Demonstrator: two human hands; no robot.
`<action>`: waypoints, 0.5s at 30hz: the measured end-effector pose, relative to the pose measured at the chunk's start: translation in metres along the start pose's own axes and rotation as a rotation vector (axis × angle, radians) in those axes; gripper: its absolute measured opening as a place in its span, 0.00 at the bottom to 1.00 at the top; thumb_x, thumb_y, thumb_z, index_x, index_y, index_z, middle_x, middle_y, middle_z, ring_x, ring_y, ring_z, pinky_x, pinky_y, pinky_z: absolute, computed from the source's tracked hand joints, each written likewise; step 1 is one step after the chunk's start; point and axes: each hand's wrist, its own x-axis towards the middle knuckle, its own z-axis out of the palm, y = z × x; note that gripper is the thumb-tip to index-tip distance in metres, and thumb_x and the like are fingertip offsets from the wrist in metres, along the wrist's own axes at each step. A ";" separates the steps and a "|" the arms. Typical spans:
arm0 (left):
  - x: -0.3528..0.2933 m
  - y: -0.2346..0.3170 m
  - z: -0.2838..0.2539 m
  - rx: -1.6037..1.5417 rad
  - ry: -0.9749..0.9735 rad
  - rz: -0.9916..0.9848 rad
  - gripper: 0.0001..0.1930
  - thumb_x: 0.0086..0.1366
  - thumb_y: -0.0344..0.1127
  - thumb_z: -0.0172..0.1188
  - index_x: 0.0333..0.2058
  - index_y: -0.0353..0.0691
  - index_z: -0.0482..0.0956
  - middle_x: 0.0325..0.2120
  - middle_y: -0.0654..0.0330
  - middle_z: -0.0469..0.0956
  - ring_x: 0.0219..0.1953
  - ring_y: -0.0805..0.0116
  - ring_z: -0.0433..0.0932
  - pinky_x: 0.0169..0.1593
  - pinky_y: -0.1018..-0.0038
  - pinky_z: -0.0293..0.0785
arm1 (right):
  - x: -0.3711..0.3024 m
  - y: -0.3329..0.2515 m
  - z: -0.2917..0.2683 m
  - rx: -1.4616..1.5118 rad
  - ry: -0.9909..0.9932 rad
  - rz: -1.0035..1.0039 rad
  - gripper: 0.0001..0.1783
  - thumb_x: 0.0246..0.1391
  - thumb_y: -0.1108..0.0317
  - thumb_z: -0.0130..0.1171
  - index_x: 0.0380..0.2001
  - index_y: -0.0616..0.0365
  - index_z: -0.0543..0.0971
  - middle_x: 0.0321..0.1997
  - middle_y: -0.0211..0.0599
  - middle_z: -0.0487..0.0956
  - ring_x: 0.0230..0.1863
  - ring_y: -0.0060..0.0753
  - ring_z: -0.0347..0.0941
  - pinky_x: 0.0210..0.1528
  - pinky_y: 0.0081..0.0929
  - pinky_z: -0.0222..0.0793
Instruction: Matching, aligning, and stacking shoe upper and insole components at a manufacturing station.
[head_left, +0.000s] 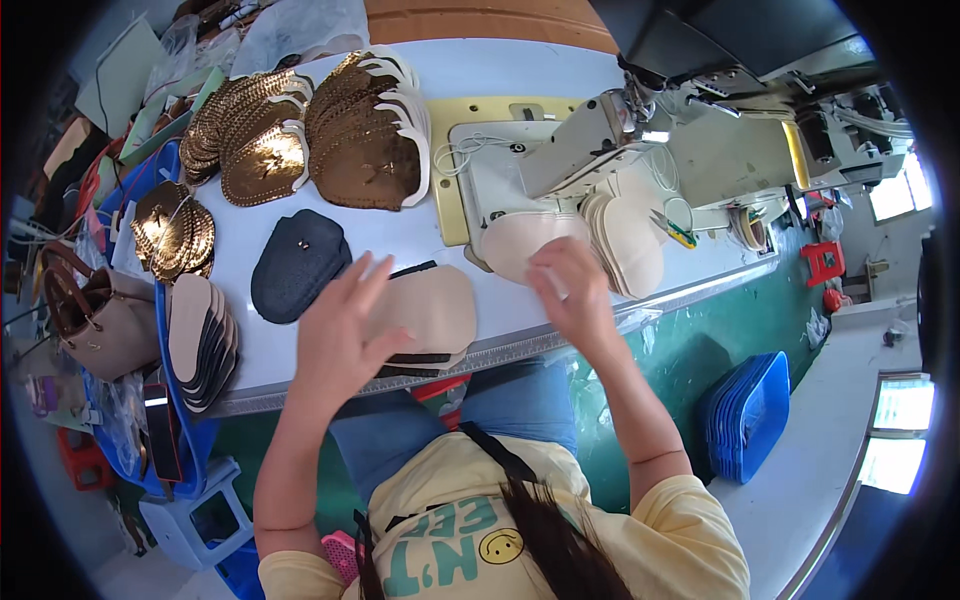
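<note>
My left hand (345,335), fingers spread, is over the left edge of a small stack of rounded beige panels (435,305) with dark pieces showing at its edges. Left of it lies a stack of black rounded panels (300,265) with a small metal fitting on top. My right hand (578,300) is closed, fingers bent toward the thumb at the near edge of a beige panel (515,243). Whether anything is pinched there is hidden. That panel lies in front of the sewing machine (580,150). Beside it is a pile of beige panels (630,245).
Bronze metallic panels (370,150) are piled at the back left, with gold pieces (172,235) and beige and black strips (200,335) nearer. Green-handled snips (680,233) lie right of the beige pile. A handbag (105,310) stands far left; blue baskets (745,415) are stacked on the floor.
</note>
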 end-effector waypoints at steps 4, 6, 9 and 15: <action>-0.009 -0.033 -0.014 0.144 0.332 -0.201 0.30 0.51 0.44 0.68 0.52 0.38 0.74 0.51 0.46 0.72 0.49 0.48 0.70 0.53 0.60 0.67 | 0.010 0.024 -0.018 -0.244 0.038 0.119 0.14 0.41 0.76 0.65 0.34 0.63 0.76 0.37 0.40 0.74 0.39 0.45 0.71 0.40 0.36 0.69; -0.015 -0.049 -0.008 0.305 0.389 -0.254 0.29 0.51 0.45 0.68 0.51 0.38 0.74 0.51 0.46 0.73 0.49 0.48 0.70 0.53 0.60 0.66 | 0.012 0.027 -0.017 -0.265 0.006 0.123 0.15 0.40 0.76 0.66 0.35 0.62 0.76 0.38 0.39 0.74 0.39 0.44 0.71 0.41 0.36 0.69; -0.031 -0.061 -0.002 0.419 0.291 -0.253 0.26 0.52 0.45 0.67 0.48 0.38 0.77 0.51 0.45 0.73 0.50 0.47 0.70 0.54 0.59 0.66 | 0.017 0.033 -0.017 -0.263 -0.069 0.158 0.16 0.40 0.75 0.66 0.36 0.62 0.76 0.37 0.39 0.74 0.39 0.44 0.71 0.41 0.35 0.69; -0.027 -0.061 0.003 0.434 0.321 -0.247 0.16 0.59 0.32 0.58 0.47 0.39 0.78 0.47 0.44 0.76 0.49 0.47 0.74 0.53 0.57 0.68 | 0.037 0.033 -0.027 -0.260 -0.307 0.376 0.18 0.37 0.70 0.68 0.35 0.64 0.76 0.29 0.44 0.76 0.38 0.47 0.72 0.41 0.37 0.69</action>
